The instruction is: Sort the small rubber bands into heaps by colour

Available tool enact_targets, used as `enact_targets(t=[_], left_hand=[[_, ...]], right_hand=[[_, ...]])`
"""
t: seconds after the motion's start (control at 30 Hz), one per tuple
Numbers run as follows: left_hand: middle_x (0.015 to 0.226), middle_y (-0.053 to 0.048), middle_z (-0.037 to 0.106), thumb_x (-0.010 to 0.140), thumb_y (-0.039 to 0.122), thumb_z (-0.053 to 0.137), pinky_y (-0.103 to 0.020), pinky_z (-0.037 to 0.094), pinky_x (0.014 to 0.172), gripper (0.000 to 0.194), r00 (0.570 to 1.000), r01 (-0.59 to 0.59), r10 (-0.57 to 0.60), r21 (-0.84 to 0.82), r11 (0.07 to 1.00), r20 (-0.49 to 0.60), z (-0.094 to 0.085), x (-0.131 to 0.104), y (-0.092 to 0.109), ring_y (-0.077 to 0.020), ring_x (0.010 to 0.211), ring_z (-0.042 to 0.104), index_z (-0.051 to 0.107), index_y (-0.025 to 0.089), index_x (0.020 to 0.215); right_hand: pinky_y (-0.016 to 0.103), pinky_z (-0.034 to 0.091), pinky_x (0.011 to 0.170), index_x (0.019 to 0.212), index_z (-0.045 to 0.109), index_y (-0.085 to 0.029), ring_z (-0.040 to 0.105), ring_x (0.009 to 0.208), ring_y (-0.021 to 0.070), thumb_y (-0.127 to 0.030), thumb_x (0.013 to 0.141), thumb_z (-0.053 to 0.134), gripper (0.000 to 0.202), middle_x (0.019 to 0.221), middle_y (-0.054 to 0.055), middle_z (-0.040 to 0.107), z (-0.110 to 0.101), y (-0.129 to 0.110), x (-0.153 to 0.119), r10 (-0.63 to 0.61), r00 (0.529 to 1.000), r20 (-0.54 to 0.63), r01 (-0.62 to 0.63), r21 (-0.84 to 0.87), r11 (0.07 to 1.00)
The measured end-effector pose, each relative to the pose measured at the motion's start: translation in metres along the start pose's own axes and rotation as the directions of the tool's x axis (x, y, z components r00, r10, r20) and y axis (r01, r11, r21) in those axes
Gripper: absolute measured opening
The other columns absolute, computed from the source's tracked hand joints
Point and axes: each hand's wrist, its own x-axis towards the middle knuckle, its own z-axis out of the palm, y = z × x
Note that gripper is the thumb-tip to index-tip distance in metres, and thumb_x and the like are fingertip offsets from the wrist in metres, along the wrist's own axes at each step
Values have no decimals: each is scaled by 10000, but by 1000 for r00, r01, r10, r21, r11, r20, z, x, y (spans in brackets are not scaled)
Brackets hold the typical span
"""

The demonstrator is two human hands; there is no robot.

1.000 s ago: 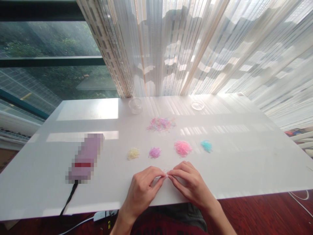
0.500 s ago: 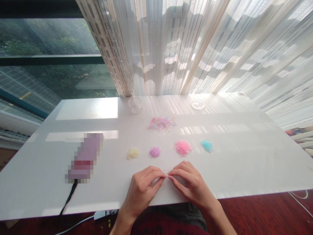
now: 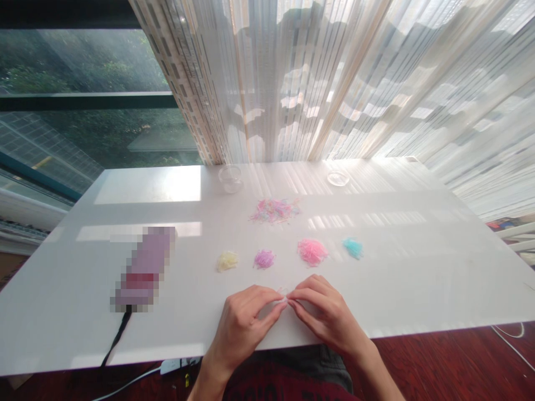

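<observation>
White table (image 3: 418,267) by curtained window | my L hand (image 3: 242,326) + R hand (image 3: 328,314) fingertips still pinched together on tiny pale band (image 3: 286,301), near edge | no shift vs 1 s ago, sorted piles untouched: yellow pile (image 3: 227,260), pink pile (image 3: 312,251)

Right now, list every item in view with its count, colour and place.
mixed pile: 1, multicoloured strands, table middle
yellow pile: 1, pale yellow, leftmost of the row
purple pile: 1, purple, right of yellow
pink pile: 1, pink, right of purple
blue pile: 1, turquoise, right end
clear cup: 1, far edge
clear lid: 1, far edge, right
blurred device: 1, lilac, left, black cable attached
table: 1, white
curtain: 1, sheer white, behind
left hand: fingertips pinching something tiny, near edge
right hand: fingertips meeting the left's
</observation>
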Motion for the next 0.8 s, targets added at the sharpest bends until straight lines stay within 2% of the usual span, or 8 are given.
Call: enact_targets(t=[0.8], left_hand=[[908,-30,807,997,138,676,-244,617,744,98,999,39,-39,11,999,-11,-1,0,0,-159,760,760,741,212,1001]], right_hand=[[331,609,725,1047,737,-245,701,813,207,-188,1021,638,117,890,55,735,-2,-3,2,21,997,-75,-19,22,1000]])
